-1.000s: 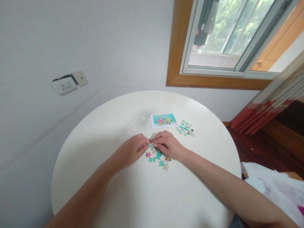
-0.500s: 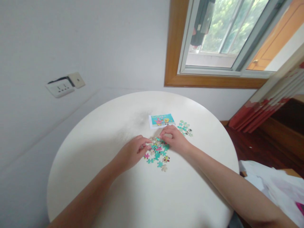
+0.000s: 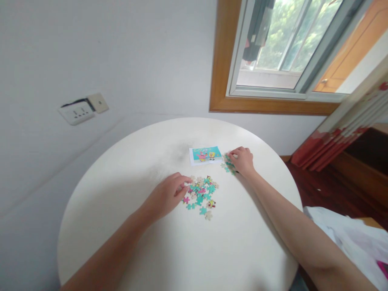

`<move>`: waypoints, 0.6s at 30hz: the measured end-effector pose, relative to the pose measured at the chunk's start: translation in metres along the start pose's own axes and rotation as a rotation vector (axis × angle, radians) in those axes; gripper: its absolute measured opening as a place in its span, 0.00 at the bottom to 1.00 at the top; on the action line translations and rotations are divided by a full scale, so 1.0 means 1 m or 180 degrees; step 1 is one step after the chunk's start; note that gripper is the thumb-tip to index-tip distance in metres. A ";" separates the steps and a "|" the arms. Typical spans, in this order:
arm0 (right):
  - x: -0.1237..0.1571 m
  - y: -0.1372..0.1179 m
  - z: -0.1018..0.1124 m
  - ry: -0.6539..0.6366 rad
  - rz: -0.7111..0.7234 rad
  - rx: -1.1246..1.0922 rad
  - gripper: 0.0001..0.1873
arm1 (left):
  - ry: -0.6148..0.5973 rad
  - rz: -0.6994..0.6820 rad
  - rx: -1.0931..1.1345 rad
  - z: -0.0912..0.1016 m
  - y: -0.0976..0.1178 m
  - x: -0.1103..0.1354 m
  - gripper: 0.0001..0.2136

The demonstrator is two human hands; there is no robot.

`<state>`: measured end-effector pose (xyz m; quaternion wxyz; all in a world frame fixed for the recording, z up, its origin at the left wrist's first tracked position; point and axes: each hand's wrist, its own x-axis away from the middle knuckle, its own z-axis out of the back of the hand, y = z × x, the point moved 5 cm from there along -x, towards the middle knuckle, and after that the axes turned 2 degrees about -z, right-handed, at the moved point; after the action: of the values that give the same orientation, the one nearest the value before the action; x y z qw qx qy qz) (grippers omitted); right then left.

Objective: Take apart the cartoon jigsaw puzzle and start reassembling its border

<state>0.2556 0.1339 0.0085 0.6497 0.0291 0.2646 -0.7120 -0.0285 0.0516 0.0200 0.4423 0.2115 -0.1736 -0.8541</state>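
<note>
Large pile (image 3: 200, 200): puzzle pieces in teal, pink, cream and yellow, lying loose near the middle of the table (image 3: 188, 252); most are overlapping, a few are straying toward the near side.

Small pile (image 3: 227, 164): mostly teal and pale pieces, lying beyond and to the right of the large pile, partly hidden by a hand.

Card (image 3: 206, 155): teal picture with one pink and one yellow cartoon figure, white margin; lying flat behind the large pile, just beside the small one.

Left hand (image 3: 168, 193): resting at the left edge of the large pile, fingers curling, thumb and forefinger standing narrowly apart; whether a piece is being held, one cannot tell.

Right hand (image 3: 243, 160): reaching over the small pile, fingers bending down, grip looking narrow; whether it is pinching a piece, one cannot tell.

Table: white, round, standing near a pale wall (image 3: 136, 52).

Socket (image 3: 77, 113): white, sitting on the wall at left, a blank plate (image 3: 98, 102) adjoining it.

Window (image 3: 279, 48): wood-framed, at upper right, showing greenery and a dark hanging garment (image 3: 257, 32).

Curtain (image 3: 330, 137): red and cream, hanging at right above a dark red floor (image 3: 309, 180).
</note>
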 end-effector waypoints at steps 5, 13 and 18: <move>-0.001 -0.002 -0.005 0.0037 0.0129 0.0037 0.12 | -0.0001 0.0011 -0.0042 0.001 0.001 -0.001 0.13; 0.001 -0.002 -0.002 0.0118 0.0096 0.0070 0.10 | 0.0040 -0.0047 -0.0053 0.003 0.001 -0.001 0.13; 0.000 0.004 0.006 0.0262 0.0007 -0.0095 0.13 | 0.0068 -0.0067 -0.0043 0.004 0.000 -0.001 0.13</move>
<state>0.2612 0.1317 0.0128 0.6394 0.0490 0.3017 -0.7055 -0.0299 0.0527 0.0241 0.4365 0.2194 -0.1609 -0.8576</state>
